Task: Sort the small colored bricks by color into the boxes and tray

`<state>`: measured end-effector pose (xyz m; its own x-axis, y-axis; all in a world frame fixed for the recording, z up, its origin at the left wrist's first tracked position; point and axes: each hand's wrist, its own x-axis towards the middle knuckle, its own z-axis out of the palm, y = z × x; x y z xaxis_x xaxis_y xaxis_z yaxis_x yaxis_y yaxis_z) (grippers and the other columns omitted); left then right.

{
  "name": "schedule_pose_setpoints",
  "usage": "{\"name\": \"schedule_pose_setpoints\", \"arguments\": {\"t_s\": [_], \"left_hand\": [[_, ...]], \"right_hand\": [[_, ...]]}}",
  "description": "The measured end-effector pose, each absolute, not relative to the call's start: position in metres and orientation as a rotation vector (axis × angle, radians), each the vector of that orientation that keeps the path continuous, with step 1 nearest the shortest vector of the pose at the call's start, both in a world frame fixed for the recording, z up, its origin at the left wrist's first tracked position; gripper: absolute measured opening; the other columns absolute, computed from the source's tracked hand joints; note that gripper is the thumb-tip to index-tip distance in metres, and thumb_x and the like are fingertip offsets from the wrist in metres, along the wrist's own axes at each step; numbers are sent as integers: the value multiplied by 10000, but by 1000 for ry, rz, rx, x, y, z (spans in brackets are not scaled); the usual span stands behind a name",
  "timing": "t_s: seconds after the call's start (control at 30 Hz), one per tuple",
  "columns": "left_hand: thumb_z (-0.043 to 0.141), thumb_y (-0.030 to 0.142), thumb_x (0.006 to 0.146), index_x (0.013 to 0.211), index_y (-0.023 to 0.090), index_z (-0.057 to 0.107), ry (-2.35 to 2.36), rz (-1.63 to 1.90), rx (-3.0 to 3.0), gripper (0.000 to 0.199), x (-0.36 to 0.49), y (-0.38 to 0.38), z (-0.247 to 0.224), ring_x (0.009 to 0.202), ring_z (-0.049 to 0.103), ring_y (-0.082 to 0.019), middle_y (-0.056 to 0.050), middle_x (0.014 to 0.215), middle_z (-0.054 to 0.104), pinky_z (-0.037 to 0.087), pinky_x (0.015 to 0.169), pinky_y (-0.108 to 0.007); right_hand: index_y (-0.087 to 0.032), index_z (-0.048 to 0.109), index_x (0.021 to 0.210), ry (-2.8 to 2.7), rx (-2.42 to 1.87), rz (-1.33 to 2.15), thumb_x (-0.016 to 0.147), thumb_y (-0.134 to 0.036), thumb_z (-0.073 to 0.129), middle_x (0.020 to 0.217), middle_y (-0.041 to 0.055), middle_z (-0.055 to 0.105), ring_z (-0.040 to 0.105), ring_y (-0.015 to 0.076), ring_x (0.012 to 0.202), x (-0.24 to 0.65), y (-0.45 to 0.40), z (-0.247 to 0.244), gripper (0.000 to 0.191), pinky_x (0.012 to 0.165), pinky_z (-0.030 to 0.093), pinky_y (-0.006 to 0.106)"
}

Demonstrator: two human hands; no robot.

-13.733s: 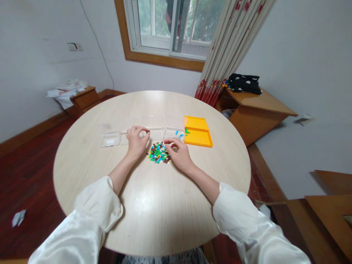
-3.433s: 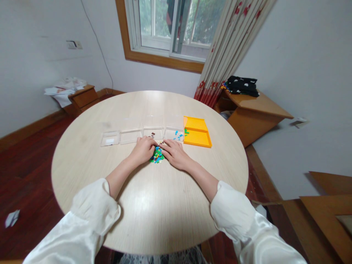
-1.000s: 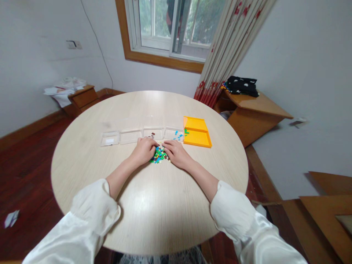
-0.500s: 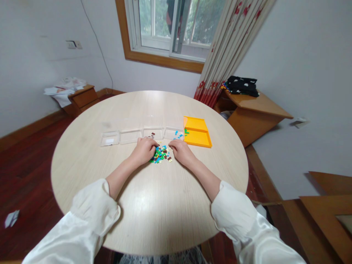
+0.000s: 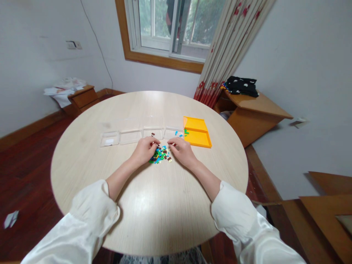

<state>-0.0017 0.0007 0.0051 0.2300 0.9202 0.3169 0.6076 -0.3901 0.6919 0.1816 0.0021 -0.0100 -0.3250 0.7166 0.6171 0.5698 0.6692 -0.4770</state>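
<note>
A pile of small building bricks [image 5: 160,154], in green, blue, brown, yellow and cream, lies on the round table. At the pile's left edge my left hand [image 5: 144,150] has thumb and fingers closed in a pinch; whatever sits in the fingertips is too small to name. My right hand [image 5: 182,150] curls over the upper right of the pile, its fingers pinched together too, and what they hold cannot be made out. Just beyond my hands stand clear plastic boxes [image 5: 130,136] with raised lids. A few brown bricks [image 5: 153,134] and blue bricks [image 5: 176,132] show there.
An open yellow box [image 5: 198,138] with green bricks [image 5: 186,132] at its left side stands right of the clear boxes. The pale round table [image 5: 154,212] carries everything. Behind it are a window and a curtain [image 5: 217,55]. Wooden cabinets [image 5: 247,113] stand at the right.
My right hand has shifted slightly left and up, bringing its fingertips nearer my left hand. My left fingers have moved a little to the right. The boxes have not moved.
</note>
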Motion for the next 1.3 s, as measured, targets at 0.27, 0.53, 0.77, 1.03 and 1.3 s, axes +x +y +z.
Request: {"name": "schedule_pose_setpoints", "arguments": {"t_s": [0.27,0.53,0.77,1.03,1.3], "left_hand": [[600,404,705,746,122,688,1050,1042,1638,298,8,-6,13,702,614,-171,-69,745,697,468,695,-287],[649,481,665,705,129,690,1018,1036,1573,356,8,-7,13,726,614,-180,-68,750,698,481,728,-312],[646,517,666,741,129,695,1057,1025,1560,399,7,-8,13,763,618,-199,-79,782,703,470,733,-316],[670,500,649,759,114,698,1035,1029,1509,402,7,-7,11,731,616,-187,-88,783,705,468,724,-312],[658,552,639,759,122,711,1050,1020,1543,450,6,-7,11,734,613,-191,-83,785,709,464,720,-308]], "right_hand": [[-194,625,894,-1908,-768,195,825,-116,521,849,38,676,602,141,769,170,-14,4,147,724,504,299],[-211,612,1015,-1864,-785,313,846,-203,530,908,42,677,620,130,773,169,-15,-1,188,731,536,298],[-242,575,1125,-1755,-827,514,839,-239,529,956,46,667,640,130,803,167,-16,-5,289,739,557,296],[-250,566,1128,-1644,-798,598,809,-213,575,951,38,663,646,127,857,166,-15,-6,322,728,565,264],[-233,584,1094,-1626,-844,640,812,-251,582,927,39,684,672,141,839,167,-15,-4,283,783,564,300]]}}
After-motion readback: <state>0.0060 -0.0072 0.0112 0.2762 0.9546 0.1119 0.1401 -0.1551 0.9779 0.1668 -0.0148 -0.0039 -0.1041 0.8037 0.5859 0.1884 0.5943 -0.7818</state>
